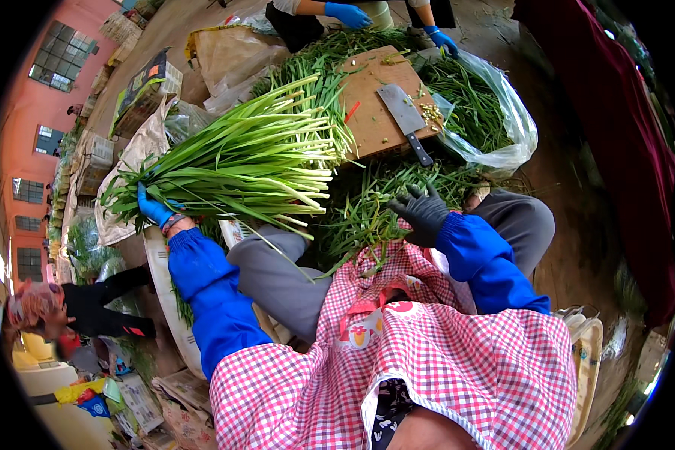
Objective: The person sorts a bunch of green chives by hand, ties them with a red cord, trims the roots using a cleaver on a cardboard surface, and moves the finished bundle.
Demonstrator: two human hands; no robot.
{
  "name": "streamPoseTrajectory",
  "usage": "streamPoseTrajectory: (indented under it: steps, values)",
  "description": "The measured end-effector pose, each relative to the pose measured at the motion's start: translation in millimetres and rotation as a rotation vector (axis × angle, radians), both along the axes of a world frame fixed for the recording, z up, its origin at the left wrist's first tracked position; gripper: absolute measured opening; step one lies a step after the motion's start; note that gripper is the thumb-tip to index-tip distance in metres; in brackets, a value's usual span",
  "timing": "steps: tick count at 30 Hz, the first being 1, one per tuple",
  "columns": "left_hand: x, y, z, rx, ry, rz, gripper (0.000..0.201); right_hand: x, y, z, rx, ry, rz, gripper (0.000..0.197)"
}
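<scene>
My left hand point(157, 208), in a blue glove, is closed round the leafy end of a large bunch of green garlic point(255, 154). Its long flat leaves fan out to the right and end in pale cut stems. My right hand point(425, 215), in a dark glove, is empty with its fingers apart, above loose green leaves point(382, 199) near my right knee. Beyond the hands lies a wooden chopping board point(371, 79), bearing a cleaver point(402, 109) with a black handle and small pale trimmings point(430, 116).
A clear plastic bag point(521, 124) full of leaves lies right of the board. Across from me a co-worker's blue-gloved hands point(349, 14) show. Another person point(105, 304) is at the far left. A dark red cloth point(604, 112) hangs at the right. Sacks point(139, 161) stand left.
</scene>
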State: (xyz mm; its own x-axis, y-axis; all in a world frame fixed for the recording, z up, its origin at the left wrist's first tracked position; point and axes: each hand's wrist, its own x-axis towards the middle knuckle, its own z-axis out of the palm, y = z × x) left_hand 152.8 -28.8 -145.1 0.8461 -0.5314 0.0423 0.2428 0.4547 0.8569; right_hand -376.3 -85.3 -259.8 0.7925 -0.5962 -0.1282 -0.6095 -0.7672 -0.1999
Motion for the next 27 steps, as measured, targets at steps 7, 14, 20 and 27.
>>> streamPoseTrajectory:
  steps: [7, 14, 20, 27]
  values:
    - [-21, -7, 4, -0.001, 0.024, 0.001, 0.044, 3, -20, 30, 0.128, -0.955, -0.113, 0.014]
    - [-21, -11, 7, -0.053, -0.036, -0.079, 0.044, 46, -23, 61, 0.03, -1.06, -0.227, 0.025]
    - [-35, -18, 13, -0.183, -0.025, -0.188, 0.039, 52, -21, 37, 0.536, -1.225, -0.319, 0.018]
    - [-27, -19, 22, -0.332, -0.01, -0.276, 0.036, -16, -16, 13, 0.614, -0.81, -0.157, 0.019]
